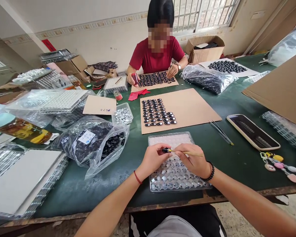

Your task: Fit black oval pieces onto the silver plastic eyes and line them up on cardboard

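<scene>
Bead [165, 150] pinched in L hand [153, 159]; R hand [193, 161] grips stick [187, 152].

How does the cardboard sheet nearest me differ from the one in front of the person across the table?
The near cardboard sheet is larger, with black pieces only on its left part. The far cardboard sheet is smaller, almost fully covered, with the other person's hand on it. Both are brown and lie flat on the green table.

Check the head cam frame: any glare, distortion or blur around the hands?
Head view: strong wide-angle bending at the edges, with table edge and walls curved; daylight from the barred window; glare on the clear tray and plastic bags; left hand and right hand sharp; co-worker's face pixelated.
</scene>
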`<state>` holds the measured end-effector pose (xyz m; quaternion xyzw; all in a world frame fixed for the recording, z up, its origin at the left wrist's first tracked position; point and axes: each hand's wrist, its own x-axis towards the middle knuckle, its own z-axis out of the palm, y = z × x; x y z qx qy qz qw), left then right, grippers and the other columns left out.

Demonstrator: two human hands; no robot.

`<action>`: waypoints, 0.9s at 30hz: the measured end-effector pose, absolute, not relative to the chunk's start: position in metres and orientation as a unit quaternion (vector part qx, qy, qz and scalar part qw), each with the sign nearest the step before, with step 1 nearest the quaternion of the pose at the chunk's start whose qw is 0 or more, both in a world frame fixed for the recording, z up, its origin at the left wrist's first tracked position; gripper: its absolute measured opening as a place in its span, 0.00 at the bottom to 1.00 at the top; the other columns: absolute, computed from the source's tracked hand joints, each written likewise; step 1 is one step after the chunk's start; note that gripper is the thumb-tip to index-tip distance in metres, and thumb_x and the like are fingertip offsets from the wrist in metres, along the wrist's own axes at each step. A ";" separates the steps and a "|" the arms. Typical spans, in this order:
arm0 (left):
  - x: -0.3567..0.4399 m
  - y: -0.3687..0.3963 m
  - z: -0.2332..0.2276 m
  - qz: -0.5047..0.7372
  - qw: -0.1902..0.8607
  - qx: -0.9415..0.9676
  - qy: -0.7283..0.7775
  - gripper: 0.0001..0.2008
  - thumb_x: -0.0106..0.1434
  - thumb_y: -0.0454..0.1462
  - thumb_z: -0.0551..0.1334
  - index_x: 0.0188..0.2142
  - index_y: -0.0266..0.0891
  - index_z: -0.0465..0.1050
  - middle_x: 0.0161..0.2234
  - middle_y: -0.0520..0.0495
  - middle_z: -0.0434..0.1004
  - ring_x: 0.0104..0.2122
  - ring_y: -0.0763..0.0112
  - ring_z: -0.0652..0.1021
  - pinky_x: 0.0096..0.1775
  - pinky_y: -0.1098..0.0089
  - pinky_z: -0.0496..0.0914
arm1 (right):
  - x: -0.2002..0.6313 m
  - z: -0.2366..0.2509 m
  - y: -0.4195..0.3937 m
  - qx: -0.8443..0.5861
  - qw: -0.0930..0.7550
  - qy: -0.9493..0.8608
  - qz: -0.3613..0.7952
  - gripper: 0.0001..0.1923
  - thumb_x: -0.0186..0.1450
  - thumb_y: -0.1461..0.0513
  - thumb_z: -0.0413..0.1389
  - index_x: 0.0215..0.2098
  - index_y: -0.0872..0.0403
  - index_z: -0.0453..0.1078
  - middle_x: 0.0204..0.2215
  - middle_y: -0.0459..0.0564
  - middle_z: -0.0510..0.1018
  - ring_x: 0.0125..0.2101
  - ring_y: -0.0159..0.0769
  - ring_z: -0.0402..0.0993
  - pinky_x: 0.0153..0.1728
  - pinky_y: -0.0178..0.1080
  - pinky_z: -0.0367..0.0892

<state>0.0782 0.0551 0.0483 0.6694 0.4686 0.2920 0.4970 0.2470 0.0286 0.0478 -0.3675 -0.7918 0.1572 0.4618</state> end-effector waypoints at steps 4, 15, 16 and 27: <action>0.078 0.053 0.051 0.305 0.475 0.676 0.473 0.11 0.51 0.38 0.62 0.35 0.36 0.73 0.27 0.47 0.75 0.23 0.74 0.72 0.26 0.73 0.66 | 0.245 0.045 0.029 -0.348 0.462 -0.801 0.156 0.06 0.65 0.65 0.47 0.32 0.55 0.64 0.25 0.47 0.71 0.26 0.31 0.66 0.28 0.34 0.59; 0.079 0.051 0.046 0.325 0.448 0.673 0.491 0.07 0.52 0.33 0.59 0.33 0.35 0.72 0.29 0.46 0.75 0.26 0.71 0.73 0.29 0.72 0.67 | 0.237 0.039 0.028 -0.317 0.455 -0.814 0.172 0.05 0.64 0.67 0.49 0.32 0.56 0.65 0.26 0.50 0.71 0.27 0.32 0.67 0.28 0.35 0.60; 0.080 0.051 0.046 0.325 0.447 0.674 0.490 0.07 0.52 0.33 0.59 0.32 0.35 0.72 0.29 0.46 0.75 0.26 0.72 0.73 0.29 0.72 0.67 | 0.237 0.039 0.028 -0.316 0.453 -0.814 0.179 0.05 0.64 0.66 0.49 0.32 0.56 0.65 0.26 0.50 0.71 0.27 0.33 0.67 0.29 0.35 0.61; 0.081 0.050 0.051 0.313 0.496 0.651 0.481 0.13 0.53 0.41 0.61 0.37 0.37 0.73 0.18 0.51 0.71 0.18 0.74 0.70 0.23 0.74 0.65 | 0.249 0.052 0.049 -0.421 0.469 -0.474 0.615 0.17 0.62 0.52 0.50 0.23 0.56 0.60 0.15 0.39 0.57 0.12 0.21 0.48 0.12 0.28 0.47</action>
